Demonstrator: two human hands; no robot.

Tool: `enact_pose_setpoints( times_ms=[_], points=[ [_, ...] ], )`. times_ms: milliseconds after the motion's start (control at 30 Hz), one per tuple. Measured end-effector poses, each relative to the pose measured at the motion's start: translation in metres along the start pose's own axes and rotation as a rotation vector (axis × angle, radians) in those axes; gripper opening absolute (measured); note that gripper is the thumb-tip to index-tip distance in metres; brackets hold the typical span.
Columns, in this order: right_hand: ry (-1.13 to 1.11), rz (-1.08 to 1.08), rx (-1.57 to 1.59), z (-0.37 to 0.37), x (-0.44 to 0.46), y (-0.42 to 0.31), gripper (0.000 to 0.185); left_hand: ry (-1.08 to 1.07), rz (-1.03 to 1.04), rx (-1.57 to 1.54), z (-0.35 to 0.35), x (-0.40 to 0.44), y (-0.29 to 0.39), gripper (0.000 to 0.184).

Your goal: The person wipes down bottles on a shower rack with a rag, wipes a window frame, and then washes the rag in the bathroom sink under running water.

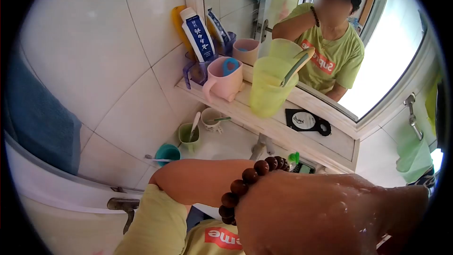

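Note:
My left hand (325,212) is raised close to the camera, its wet back filling the lower right; its fingers are mostly out of sight. A bracelet of dark brown beads (239,187) circles the wrist. The bent forearm (203,179) crosses in front of the sink, with a yellow-green sleeve (155,222) at the elbow. In the mirror (236,19), the same arm is lifted to the face, while the other arm hangs down. My right hand is not visible. Behind my forearm, a metal faucet (260,147) shows in part.
A shelf (236,101) under the mirror holds a pink mug (224,80), a yellow-green cup (266,89), a toothpaste tube (198,38) and a flat black item (307,122). Several smaller cups, including a teal one (167,152), stand by the sink. A blue towel (42,118) hangs left.

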State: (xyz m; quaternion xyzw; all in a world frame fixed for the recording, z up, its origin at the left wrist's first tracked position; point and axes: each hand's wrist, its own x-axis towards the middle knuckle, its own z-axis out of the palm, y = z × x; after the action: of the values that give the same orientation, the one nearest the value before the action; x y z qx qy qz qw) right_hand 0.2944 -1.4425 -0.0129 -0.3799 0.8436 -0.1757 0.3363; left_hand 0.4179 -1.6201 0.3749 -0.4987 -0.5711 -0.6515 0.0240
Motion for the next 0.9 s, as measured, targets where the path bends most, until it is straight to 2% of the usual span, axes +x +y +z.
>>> enact_pose_setpoints(
  times_ms=[600, 767, 833, 900],
  points=[
    [-0.014, -0.068, 0.010, 0.025, 0.001, -0.014, 0.025, -0.044, 0.104, 0.161, -0.006, -0.001, -0.005, 0.015],
    [0.021, -0.090, 0.020, 0.037, 0.035, -0.009, 0.023, -0.030, 0.156, 0.259, -0.014, -0.003, -0.023, 0.015],
    [0.015, -0.112, 0.026, 0.049, 0.048, -0.009, 0.022, -0.009, 0.120, 0.154, -0.018, -0.006, -0.037, 0.015],
    [0.017, -0.137, 0.031, 0.054, 0.051, -0.013, 0.022, 0.144, 0.314, 0.228, -0.020, -0.006, -0.047, 0.016]
  ],
)
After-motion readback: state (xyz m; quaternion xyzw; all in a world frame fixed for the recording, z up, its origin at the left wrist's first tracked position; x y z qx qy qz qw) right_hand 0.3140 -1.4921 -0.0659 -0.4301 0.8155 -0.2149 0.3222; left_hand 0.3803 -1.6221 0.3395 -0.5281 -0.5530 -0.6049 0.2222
